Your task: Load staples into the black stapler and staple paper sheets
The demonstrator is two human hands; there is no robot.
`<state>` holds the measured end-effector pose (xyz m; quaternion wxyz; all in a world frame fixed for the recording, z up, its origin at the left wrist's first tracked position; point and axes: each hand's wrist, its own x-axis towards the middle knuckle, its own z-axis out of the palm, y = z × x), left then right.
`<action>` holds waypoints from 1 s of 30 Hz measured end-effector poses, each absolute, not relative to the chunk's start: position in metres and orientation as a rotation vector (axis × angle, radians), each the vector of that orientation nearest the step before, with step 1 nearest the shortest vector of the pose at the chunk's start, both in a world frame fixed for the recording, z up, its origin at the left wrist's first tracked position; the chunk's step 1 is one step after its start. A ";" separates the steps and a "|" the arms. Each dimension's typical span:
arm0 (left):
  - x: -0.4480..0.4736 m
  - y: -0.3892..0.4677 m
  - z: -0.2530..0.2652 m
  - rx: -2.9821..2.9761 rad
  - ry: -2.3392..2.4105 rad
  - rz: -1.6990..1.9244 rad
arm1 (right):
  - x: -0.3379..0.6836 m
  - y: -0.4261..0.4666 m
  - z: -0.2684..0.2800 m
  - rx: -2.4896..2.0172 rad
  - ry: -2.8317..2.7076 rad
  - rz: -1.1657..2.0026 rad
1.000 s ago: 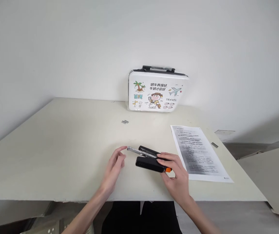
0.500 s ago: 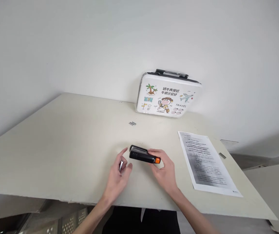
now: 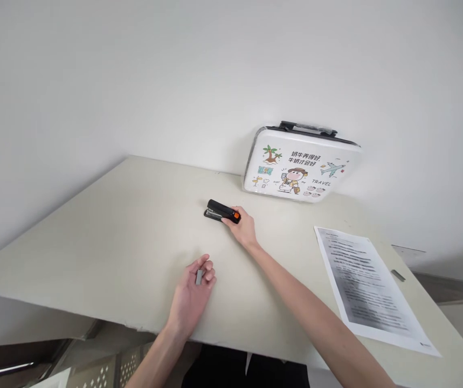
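My right hand (image 3: 244,226) grips the rear end of a black stapler (image 3: 221,211), beside its orange button. The stapler is low over the table or resting on it; I cannot tell which. Its narrow front points left, with a gap showing between top arm and base. Nearer to me, my left hand (image 3: 194,288) is turned palm up with its fingers curled. A small grey strip of staples (image 3: 199,277) is held against those fingers.
A white case with cartoon prints (image 3: 302,167) leans against the wall at the back of the pale table (image 3: 105,242). To the right lies a printed sheet of paper (image 3: 371,288). Another staple strip (image 3: 398,275) lies near the table's right edge.
My right hand has carried the stapler away from me, and it is now turned over. My left hand stays low with its staple strip. The strips mid-table are now hidden. The view has shifted left.
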<state>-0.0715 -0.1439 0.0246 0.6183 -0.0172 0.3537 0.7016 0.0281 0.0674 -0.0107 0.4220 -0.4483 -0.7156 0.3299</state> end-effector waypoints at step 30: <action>0.012 -0.072 0.036 0.899 1.161 1.152 | 0.373 -0.062 0.018 -1.449 -1.636 0.259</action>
